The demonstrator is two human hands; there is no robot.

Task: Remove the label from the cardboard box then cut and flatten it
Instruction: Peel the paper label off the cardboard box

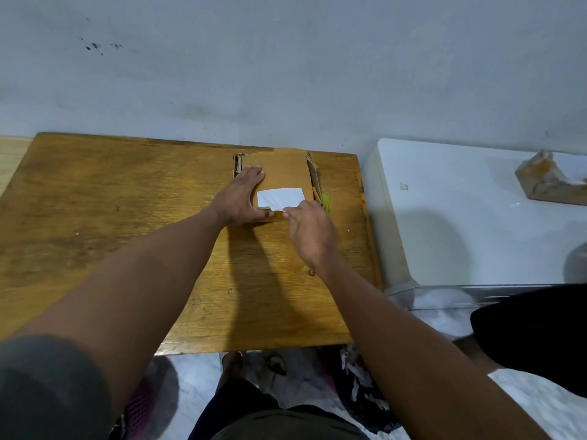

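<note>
Hiding label (281, 197) corner, right hand (309, 231) fingers, left hand (239, 198) covering box (279, 168) edge

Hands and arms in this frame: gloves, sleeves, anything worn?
Both hands are bare: no gloves, rings, watch or bands visible on the left hand or the right hand. Forearms are uncovered. A dark grey short sleeve shows on the left upper arm at the frame's lower corner; no sleeve is visible on the right arm.
</note>
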